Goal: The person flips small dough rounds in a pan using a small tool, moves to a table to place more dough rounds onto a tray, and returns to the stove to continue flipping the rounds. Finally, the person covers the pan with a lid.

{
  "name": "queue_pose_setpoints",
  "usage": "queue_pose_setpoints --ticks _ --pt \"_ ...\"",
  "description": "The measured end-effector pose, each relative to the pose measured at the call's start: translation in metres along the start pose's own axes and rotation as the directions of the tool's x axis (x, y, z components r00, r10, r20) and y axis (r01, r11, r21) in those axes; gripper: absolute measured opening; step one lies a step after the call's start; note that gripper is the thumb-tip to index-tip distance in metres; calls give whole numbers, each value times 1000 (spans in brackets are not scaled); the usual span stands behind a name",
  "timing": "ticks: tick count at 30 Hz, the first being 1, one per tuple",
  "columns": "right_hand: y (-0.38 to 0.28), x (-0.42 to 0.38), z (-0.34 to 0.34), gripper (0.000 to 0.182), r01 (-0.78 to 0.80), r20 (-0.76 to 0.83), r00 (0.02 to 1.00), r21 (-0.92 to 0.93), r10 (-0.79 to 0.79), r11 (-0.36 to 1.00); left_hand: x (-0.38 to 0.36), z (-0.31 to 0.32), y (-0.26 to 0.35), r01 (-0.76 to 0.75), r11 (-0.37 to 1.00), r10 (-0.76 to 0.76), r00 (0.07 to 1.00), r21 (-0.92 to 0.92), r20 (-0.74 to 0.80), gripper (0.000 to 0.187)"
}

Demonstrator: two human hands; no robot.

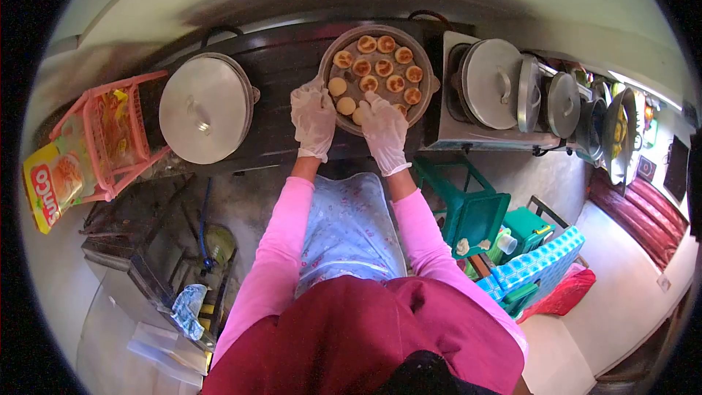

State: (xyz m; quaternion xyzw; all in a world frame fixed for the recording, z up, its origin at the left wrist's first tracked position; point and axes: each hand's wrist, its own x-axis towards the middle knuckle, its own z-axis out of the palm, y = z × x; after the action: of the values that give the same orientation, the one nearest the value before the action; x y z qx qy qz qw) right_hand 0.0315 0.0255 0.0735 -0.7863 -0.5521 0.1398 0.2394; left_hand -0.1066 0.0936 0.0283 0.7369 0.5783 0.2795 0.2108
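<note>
A round metal pan (327, 58) sits on the dark stove, holding many small round cakes. Most of the cakes, such as this browned cake (384, 67), show dark tops; a few near the lower left, like this pale cake (337, 86), are light. Both hands wear clear plastic gloves. My left hand (313, 121) is closed at the pan's left rim; its fingertips and anything in them are hidden. My right hand (385, 132) reaches over the pan's near edge, its fingers drawn together above the lower cakes. What they pinch is too small to make out.
Left of the pan stands a lidded pot (205, 110), with a pink plastic basket (113, 139) of packets beyond. Lidded pans (491, 84) line the right counter. Below are a green stool (472, 212) and a blue checkered box (537, 260). A blue hose (205, 227) hangs at left.
</note>
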Motion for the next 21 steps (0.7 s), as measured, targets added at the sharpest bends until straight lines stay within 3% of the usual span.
queue_pose_setpoints --ticks 3,6,7,10,14,17,20,21 --pt "3 -7 2 27 102 102 990 -59 -96 993 -3 -7 8 143 990 -144 987 21 74 21" --pt "-8 -13 -22 25 135 39 990 -50 -133 990 -6 -6 3 69 997 -70 998 33 9 20" --pt "-11 -17 -28 24 33 125 992 -64 -25 997 -9 -5 3 76 997 -77 997 20 30 21" --pt "11 -27 -18 23 1 103 995 -118 12 993 -11 1 0 67 998 -66 995 -17 68 24" --pt "15 -33 -10 16 176 86 983 -191 -162 966 -13 10 4 47 999 -46 994 -10 97 28" --pt "0 -20 -14 15 146 86 986 -64 -141 987 -13 17 6 22 1000 -21 996 -13 83 31" --pt "7 -23 23 19 -22 -1 1000 -18 22 1000 -13 13 11 21 1000 -22 996 13 90 37" --pt "-3 -17 7 23 -113 142 982 -100 127 988 -12 10 11 18 1000 -18 995 7 93 37"
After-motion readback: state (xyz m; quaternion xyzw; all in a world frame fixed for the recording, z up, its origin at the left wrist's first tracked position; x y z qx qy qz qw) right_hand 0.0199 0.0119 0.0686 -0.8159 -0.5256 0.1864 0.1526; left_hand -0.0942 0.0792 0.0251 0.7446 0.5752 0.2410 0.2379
